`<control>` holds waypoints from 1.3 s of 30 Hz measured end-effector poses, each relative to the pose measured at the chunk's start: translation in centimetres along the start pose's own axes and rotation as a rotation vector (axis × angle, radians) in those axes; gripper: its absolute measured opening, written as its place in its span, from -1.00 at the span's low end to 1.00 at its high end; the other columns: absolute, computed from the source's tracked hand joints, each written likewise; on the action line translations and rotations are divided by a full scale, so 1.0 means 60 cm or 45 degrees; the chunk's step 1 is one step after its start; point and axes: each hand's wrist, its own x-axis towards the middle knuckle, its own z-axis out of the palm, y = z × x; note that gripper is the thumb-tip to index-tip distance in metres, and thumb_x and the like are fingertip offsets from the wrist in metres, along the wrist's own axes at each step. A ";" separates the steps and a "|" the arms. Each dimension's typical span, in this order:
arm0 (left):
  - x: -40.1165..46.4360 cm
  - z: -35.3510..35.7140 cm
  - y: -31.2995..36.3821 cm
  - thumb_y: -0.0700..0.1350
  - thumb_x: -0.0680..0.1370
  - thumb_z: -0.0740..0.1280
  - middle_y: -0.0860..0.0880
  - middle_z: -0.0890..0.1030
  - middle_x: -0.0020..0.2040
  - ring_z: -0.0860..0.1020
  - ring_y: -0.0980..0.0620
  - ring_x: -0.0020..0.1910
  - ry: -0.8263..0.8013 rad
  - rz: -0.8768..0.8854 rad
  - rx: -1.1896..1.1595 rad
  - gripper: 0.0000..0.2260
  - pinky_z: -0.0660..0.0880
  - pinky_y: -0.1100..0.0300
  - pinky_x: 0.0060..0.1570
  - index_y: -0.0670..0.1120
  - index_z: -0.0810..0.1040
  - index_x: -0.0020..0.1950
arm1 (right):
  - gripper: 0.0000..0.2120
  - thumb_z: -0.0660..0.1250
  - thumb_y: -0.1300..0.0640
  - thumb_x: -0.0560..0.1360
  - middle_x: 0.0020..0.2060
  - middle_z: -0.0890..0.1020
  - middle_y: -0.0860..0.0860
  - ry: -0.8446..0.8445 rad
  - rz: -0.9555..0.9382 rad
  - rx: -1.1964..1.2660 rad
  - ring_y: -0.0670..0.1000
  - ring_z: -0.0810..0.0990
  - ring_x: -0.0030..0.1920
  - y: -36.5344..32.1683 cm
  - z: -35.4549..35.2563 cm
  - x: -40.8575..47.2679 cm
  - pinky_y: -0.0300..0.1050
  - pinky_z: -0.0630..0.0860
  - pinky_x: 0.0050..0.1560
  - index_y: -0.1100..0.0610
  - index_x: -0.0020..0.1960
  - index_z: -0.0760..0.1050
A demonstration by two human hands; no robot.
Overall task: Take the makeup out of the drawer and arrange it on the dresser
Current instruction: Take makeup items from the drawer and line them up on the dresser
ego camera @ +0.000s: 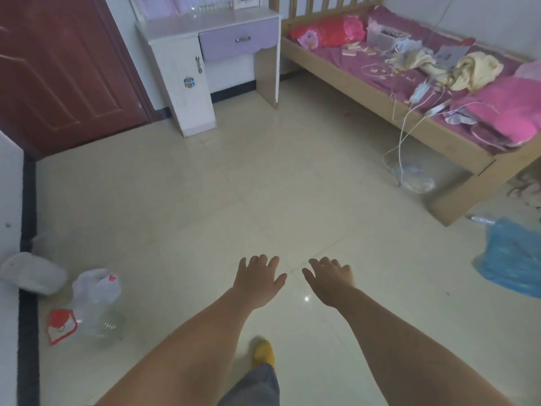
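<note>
I read no writing anywhere. My left hand point(259, 278) and right hand point(330, 279) hover empty, fingers loose, over the tile floor point(205, 200). The dresser point(205, 54), its drawer point(238, 39) closed, stands well apart.

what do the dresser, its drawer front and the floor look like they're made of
Dresser: probably laminated board, smooth white finish with a glossy top that reflects light.
Drawer: likely the same board, matte lilac face with a scalloped lower edge and a shiny metal-looking handle.
Floor: glazed cream tiles, shown by grout lines and glare.
</note>
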 end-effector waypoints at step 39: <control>1.360 -0.600 -0.339 0.18 0.61 0.00 -0.07 0.39 0.36 0.32 -0.06 0.36 0.053 -0.156 -0.111 -0.53 0.15 -0.06 0.35 -0.02 0.22 0.45 | -0.53 -0.14 -0.16 0.61 0.35 0.37 0.03 -0.007 -0.201 -0.112 0.08 0.36 0.31 0.121 -0.724 1.373 0.03 0.28 0.22 -0.01 0.44 0.17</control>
